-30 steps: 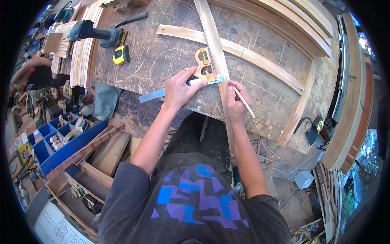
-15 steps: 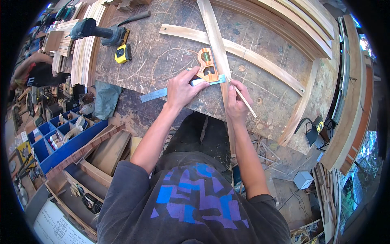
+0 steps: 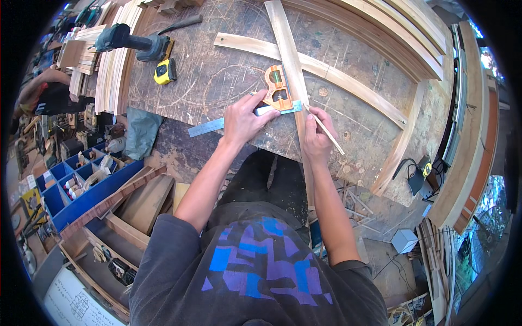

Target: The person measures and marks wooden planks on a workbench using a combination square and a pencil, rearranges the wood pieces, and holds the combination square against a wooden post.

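Observation:
My left hand (image 3: pixel 243 117) grips a combination square (image 3: pixel 282 101) with an orange head and a steel blade. The head presses against the left edge of a long wooden strip (image 3: pixel 286 38), and the blade's short end lies across the strip. Between the fingers of my right hand (image 3: pixel 318 133) is a thin wooden pencil (image 3: pixel 330 135). Its tip touches or nearly touches the strip, just right of the blade's end; the exact contact is too small to tell. The strip crosses over a second wooden strip (image 3: pixel 348 76) and runs past the bench's near edge beneath my right hand.
A cordless drill (image 3: pixel 133 43), a hammer (image 3: pixel 182 23) and a yellow tape measure (image 3: pixel 165 71) lie on the workbench (image 3: pixel 217 76). Stacked boards (image 3: pixel 117 54) flank it, left and far right. A blue divided tray (image 3: pixel 81 185) stands low at left. Another person's arm (image 3: pixel 41 87) shows at far left.
My hands, the square and the pencil hold almost the same place. At far left, the other person's arm has shifted slightly.

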Available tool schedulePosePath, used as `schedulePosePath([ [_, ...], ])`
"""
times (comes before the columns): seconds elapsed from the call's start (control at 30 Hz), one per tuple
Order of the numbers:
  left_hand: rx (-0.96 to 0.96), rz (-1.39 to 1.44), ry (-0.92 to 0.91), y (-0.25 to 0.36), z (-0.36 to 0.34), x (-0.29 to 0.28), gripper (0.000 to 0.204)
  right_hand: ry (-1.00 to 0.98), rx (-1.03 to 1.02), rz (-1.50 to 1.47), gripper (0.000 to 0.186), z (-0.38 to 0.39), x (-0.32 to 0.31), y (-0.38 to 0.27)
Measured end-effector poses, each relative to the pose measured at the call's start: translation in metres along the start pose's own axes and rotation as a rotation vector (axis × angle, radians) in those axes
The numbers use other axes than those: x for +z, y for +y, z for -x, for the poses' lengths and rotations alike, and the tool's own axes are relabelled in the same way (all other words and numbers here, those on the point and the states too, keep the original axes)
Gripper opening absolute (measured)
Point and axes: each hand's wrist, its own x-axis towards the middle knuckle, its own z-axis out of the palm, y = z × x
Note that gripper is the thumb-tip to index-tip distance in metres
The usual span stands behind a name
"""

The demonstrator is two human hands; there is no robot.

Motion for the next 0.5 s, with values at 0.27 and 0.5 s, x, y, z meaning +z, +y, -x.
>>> schedulePosePath([
  [0.27, -0.001, 0.012, 0.002, 0.0006, 0.0001, -0.0001, 0.058, 0.0, 0.025, 0.007, 0.017, 0.0013, -0.0001, 0.0024],
  [0.5, 0.008, 0.004, 0.003, -0.0002, -0.0002, 0.0003, 0.057, 0.005, 0.0, -0.002, 0.017, 0.0008, 0.0001, 0.0008],
])
